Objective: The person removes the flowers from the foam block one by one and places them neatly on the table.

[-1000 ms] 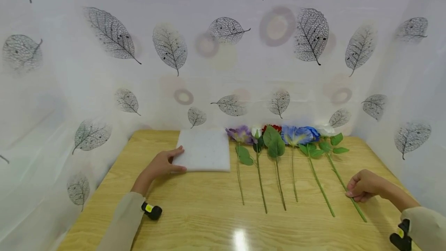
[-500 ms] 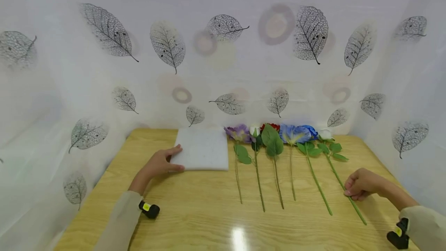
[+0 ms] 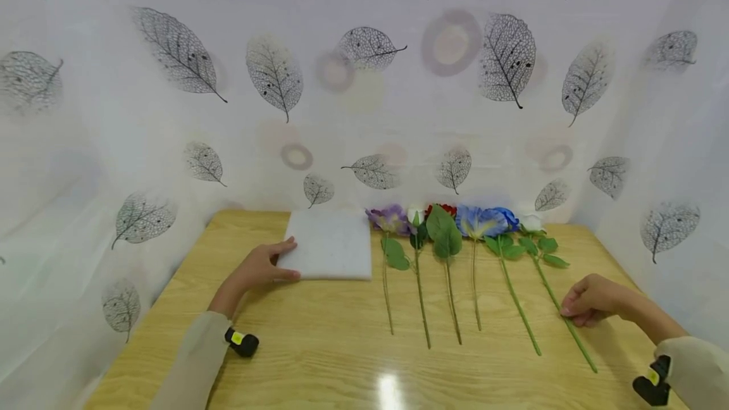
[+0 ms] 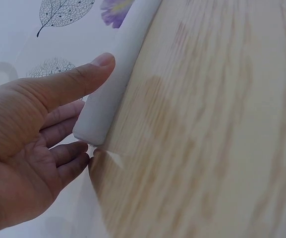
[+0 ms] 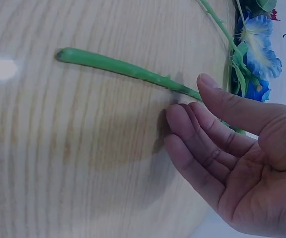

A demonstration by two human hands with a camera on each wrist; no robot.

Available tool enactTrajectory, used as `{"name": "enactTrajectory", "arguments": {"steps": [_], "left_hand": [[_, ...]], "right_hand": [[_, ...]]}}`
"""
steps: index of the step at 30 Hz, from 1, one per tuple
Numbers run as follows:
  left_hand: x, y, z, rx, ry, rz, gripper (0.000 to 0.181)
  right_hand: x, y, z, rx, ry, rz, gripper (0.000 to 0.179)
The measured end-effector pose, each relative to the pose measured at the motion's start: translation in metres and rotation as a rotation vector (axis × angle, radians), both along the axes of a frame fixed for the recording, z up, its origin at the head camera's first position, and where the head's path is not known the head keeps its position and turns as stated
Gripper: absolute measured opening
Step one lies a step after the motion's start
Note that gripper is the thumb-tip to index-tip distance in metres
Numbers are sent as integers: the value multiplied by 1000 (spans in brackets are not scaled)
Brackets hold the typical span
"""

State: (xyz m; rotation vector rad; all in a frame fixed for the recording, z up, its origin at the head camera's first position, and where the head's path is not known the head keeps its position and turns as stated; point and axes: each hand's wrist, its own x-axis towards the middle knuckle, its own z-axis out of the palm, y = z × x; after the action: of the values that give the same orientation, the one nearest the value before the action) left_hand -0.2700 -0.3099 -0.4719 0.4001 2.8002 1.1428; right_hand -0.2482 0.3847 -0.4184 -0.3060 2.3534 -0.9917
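Observation:
A flat white foam slab [image 3: 330,248] lies at the back left of the table. My left hand [image 3: 263,264] holds it by its left front corner. In the left wrist view the thumb [image 4: 85,79] lies along the slab's front face, and the fingers reach round its left end. Over at the right, my right hand [image 3: 595,301] pinches the green stem of an artificial white rose [image 3: 532,223] partway down. The stem's cut end [image 5: 73,55] extends past the fingers in the right wrist view, close over the wood.
Several more artificial flowers lie in a row between the hands: a purple one [image 3: 392,219], a white rosebud [image 3: 416,214], a red one [image 3: 444,209] and blue ones [image 3: 478,220]. Their stems point toward me. A leaf-printed curtain [image 3: 353,112] surrounds the wooden table [image 3: 319,340].
The white rose has slid slightly toward me, its stem in my right fingers. My left hand stays at the foam slab. The head view has shifted a little.

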Motion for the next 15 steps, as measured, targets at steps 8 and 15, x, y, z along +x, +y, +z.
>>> {"name": "enactTrajectory", "arguments": {"steps": [8,15], "left_hand": [[0,-1,-1,-10,-5,9,89],[0,0,2,-21,-4,6,88]], "right_hand": [[-8,-6,4,26,-13,-8,22],[-17,-20,10,67,7,-7,23]]}}
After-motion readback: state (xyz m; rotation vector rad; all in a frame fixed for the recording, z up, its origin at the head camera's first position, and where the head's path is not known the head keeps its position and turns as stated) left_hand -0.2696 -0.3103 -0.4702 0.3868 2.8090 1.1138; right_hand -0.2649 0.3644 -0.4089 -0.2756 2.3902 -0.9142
